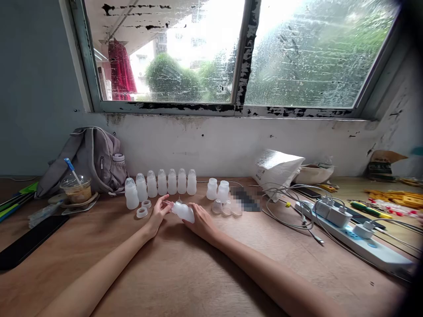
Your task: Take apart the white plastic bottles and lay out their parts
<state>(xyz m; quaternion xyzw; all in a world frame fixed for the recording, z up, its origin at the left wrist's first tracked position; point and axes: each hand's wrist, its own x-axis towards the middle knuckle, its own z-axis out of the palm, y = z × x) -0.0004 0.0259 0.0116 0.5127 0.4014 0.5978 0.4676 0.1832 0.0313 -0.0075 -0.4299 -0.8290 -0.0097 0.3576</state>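
Bottle (185, 214) tilted btwn both hands, near table's middle: R hand (200, 221) grasping its body, L hand (159, 215) at neck end, can't tell if pinching. Prob. light, semi-soft plastic, a bit slippery, hard to break; best hold = mid-body, w/o squeezing. Brown table (158, 273), row of bottles (161, 184) behind; then stained wall (185, 141), streaky window (211, 57) w/ peeling frame.

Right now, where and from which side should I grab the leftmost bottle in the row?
Probably by the bottle's body, below the clear domed cap, from the front left. It stands upright; its neighbour is close on the right and two rings lie front right. The left hand is nearer.
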